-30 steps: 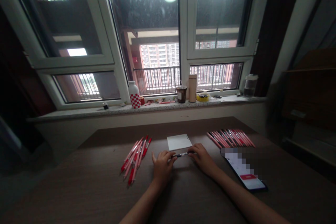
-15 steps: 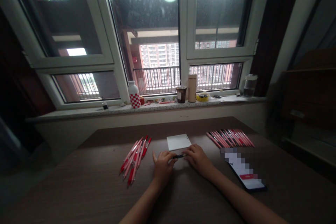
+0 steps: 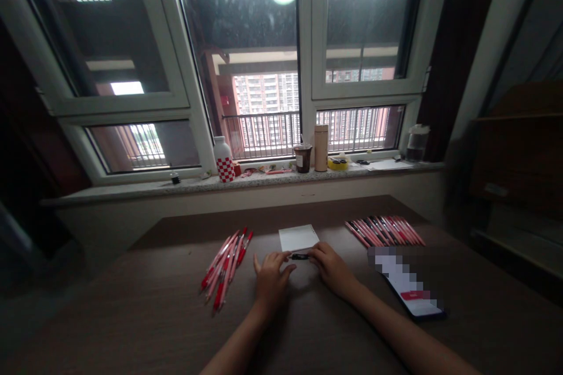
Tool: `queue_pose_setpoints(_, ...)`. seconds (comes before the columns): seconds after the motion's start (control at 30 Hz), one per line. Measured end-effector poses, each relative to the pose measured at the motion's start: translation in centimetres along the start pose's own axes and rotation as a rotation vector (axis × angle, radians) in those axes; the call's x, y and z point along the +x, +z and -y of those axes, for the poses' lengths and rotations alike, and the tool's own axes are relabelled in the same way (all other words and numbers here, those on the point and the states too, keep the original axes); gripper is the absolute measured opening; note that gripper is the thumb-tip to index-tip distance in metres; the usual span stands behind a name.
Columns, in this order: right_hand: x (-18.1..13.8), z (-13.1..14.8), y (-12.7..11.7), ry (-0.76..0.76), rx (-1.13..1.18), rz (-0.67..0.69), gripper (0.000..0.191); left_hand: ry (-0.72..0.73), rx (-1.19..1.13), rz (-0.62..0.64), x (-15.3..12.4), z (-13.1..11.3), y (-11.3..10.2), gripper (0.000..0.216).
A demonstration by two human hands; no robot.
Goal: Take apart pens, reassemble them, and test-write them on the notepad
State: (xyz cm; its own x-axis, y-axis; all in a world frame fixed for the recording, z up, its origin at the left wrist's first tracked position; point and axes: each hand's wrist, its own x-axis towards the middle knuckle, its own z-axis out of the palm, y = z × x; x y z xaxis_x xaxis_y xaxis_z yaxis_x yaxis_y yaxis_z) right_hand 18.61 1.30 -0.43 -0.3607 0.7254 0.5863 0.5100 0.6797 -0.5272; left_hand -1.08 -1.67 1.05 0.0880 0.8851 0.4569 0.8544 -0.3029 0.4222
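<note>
A short black pen (image 3: 299, 256) lies level between my two hands, just in front of the white paper pad. My right hand (image 3: 333, 269) pinches its right end between thumb and fingers. At the other end, the fingertips of my left hand (image 3: 270, 281) are right beside the pen's tip, the thumb held apart below it. Whether those fingertips touch the pen is hard to tell. Behind the pen is the white notepad (image 3: 299, 238), with a row of holes along its right edge. Left of my left hand lies a loose pile of red and pink pens (image 3: 227, 268).
A neat row of pink, red and black pens (image 3: 385, 231) lies at the table's right. Nearer me rests a phone (image 3: 422, 304) with a lit screen. On the windowsill (image 3: 193, 186) stand a checkered bottle (image 3: 225, 167), a dark drink cup (image 3: 303, 159), a tan flask (image 3: 321, 149) and yellow tape (image 3: 338, 164).
My left thumb has come away from the pen and spread from the fingers, showing more of the pen. My right hand keeps its grip in nearly the same place.
</note>
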Motion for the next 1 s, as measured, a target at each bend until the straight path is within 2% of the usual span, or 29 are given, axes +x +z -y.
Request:
queue_pose_setpoints(0.17,1.0,-1.3,0.2,0.202,0.351,-0.192,0.018,-0.056,0.004,0.059,0.0,0.1,0.3,0.023)
queue_pose_setpoints(0.27,1.5,-1.9,0.2,0.42,0.738,-0.253,0.028,-0.04,0.027,0.091,0.0,-0.1,0.3,0.021)
queue_pose_setpoints(0.33,1.6,-1.8,-0.1,0.51,1.057,-0.303,0.033,-0.029,0.045,0.107,-0.1,-0.2,0.2,0.02)
queue_pose_setpoints(0.4,1.5,-1.6,-0.5,0.557,1.336,-0.296,0.031,-0.031,0.059,0.114,-0.1,-0.3,0.2,0.019)
queue_pose_setpoints(0.5,1.4,-1.0,-1.4,0.616,1.568,-0.251,0.02,-0.034,0.064,0.118,-0.1,-0.3,0.2,0.019)
queue_pose_setpoints(0.6,1.3,-0.7,-1.8,0.658,1.698,-0.18,0.039,-0.034,0.072,0.125,-0.1,-0.2,0.3,0.018)
queue_pose_setpoints(0.7,1.1,-0.5,-1.8,0.661,1.729,-0.149,0.049,-0.031,0.071,0.123,-0.1,-0.2,0.3,0.018)
queue_pose_setpoints(1.0,0.8,0.0,-1.7,0.632,1.73,-0.102,0.055,-0.037,0.055,0.13,-0.2,-0.3,0.2,0.019)
